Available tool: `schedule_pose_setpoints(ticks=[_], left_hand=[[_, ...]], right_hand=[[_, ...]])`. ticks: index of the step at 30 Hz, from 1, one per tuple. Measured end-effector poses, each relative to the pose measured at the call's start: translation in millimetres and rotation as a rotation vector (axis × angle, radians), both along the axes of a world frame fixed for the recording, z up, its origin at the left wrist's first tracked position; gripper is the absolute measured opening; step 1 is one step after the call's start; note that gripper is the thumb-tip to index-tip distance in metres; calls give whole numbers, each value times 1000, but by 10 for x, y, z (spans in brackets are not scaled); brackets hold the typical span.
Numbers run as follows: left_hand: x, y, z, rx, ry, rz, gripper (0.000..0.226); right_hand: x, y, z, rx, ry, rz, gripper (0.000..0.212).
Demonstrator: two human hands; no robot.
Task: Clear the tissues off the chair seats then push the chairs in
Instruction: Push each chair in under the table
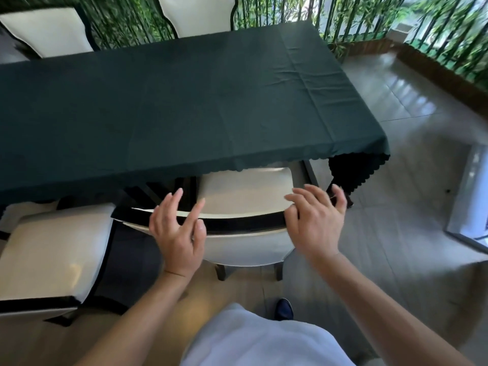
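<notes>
A cream chair with black trim stands right in front of me, its seat partly under the green-clothed table. My left hand hovers at the left end of the chair's black top rail with fingers spread and relaxed. Over the rail's right end, my right hand is likewise spread and holds nothing. A second cream chair stands to the left, pulled out from the table. No tissue shows on either visible seat.
Two more cream chairs stand at the table's far side. A bamboo screen runs behind them. Tiled floor opens to the right, with a white unit at the right edge. My dark shoe is below the chair.
</notes>
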State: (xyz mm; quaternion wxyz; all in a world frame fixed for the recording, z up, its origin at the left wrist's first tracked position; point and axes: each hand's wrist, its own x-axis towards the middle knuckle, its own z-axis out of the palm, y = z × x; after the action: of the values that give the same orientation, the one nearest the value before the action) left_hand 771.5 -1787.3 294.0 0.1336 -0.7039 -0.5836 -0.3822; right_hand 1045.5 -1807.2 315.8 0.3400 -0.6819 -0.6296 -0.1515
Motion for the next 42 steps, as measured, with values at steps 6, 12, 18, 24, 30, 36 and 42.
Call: schedule_pose_setpoints(ticks=[6, 12, 18, 24, 30, 36, 42], left_hand=[[-24, 42, 26, -6, 2, -5, 44], [216, 34, 72, -41, 9, -14, 45], [339, 4, 67, -69, -1, -6, 41], [318, 90, -20, 3, 24, -15, 38], [310, 288, -34, 84, 9, -11, 37], [188, 590, 76, 83, -20, -3, 36], [315, 534, 97, 25, -23, 34, 36]], right_hand=[[28, 44, -53, 138, -47, 86, 22], [270, 232, -57, 223, -32, 63, 23], [227, 98, -67, 4, -37, -16, 32], [26, 17, -193, 4, -38, 40, 47], [5, 206, -225, 79, -20, 14, 38], [-173, 468, -154, 128, 30, -25, 36], [-12, 546, -213, 175, -7, 4, 38]])
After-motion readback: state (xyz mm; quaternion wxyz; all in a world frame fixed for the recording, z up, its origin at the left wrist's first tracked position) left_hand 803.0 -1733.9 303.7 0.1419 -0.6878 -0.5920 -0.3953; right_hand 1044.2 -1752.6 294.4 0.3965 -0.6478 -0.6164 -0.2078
